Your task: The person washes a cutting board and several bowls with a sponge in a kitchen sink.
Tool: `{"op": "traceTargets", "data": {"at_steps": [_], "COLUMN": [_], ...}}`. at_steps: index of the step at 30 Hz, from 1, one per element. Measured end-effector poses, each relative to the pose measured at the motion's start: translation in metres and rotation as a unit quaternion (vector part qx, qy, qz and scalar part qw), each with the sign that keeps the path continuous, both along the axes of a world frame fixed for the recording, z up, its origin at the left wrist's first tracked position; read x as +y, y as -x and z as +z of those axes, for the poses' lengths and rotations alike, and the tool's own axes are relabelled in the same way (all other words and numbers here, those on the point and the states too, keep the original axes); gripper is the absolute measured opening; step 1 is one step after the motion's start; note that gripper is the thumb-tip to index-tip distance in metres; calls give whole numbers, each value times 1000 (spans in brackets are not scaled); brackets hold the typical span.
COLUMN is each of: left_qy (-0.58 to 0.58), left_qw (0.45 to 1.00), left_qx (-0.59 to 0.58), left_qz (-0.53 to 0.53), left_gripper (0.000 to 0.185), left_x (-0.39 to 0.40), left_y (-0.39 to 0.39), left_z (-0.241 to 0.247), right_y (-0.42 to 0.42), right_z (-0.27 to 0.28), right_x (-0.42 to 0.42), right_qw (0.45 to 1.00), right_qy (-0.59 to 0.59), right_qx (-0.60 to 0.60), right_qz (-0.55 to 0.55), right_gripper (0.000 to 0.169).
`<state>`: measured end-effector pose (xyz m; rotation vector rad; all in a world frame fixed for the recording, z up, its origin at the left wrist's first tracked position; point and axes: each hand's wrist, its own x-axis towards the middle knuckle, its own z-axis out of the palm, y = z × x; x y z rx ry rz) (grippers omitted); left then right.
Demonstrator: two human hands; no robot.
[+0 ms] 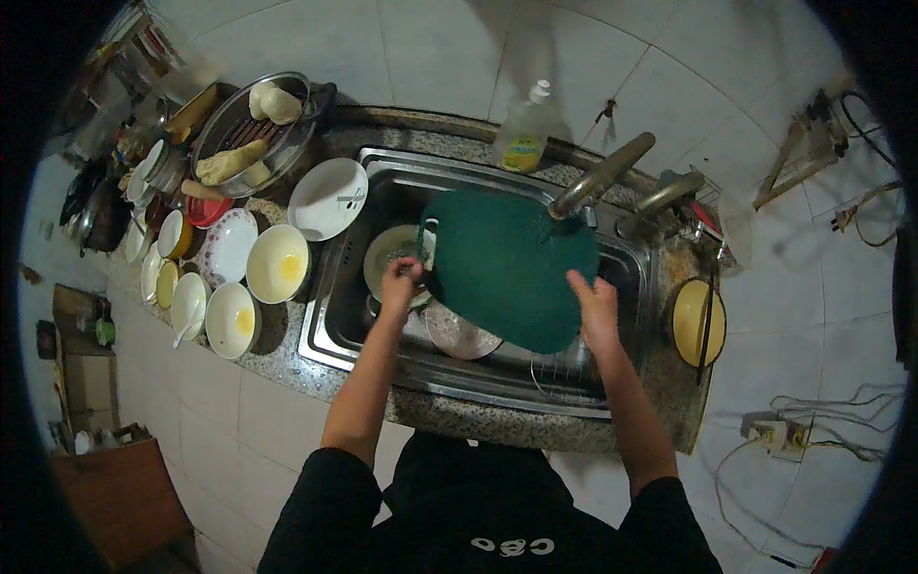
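Observation:
A dark green cutting board (509,273) with a slot at its left end is held over the steel sink (337,316), below the faucet (602,172). My left hand (403,283) has its fingers at the slotted left edge. On the right edge, my right hand (597,308) grips with the thumb on the near face and the other fingers partly hidden. Under the board, a bowl (384,262) stands in the left of the basin, partly covered. A pinkish plate (462,333) shows beneath the board's lower edge.
Left of the sink stand a white oval dish (328,199), several bowls, including a cream bowl (278,264), and a glass-walled pot (251,136) holding dough-like pieces. A soap bottle (522,129) stands behind the sink. At right, dark chopsticks (706,323) lie across a yellow bowl (690,316).

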<state>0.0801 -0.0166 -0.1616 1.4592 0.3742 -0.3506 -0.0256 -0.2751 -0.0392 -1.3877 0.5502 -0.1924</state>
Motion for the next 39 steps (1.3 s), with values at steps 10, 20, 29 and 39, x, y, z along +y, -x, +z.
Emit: {"op": "traceTargets", "data": {"at_steps": [10,20,29,39], "left_qy": [363,406,414,242], "left_qw": [899,880,891,962], "left_qx": [243,240,178,122], "left_qz": [-7,57,62,14], "left_gripper": [51,26,20,35], "left_x": [53,20,13,9], "left_y": [6,50,45,28], "left_z": [48,-30,-9,-7], "right_y": [15,-4,-8,-17], "right_z": [40,24,-52,-37], "right_x": [11,-5,-35,-30], "right_qw": [789,688,936,955], "right_qy": [379,652,-344,-280], "right_qx": [-127,-138,-51,61], "right_qz": [467,287,59,70], "right_gripper": [46,51,39,38]}}
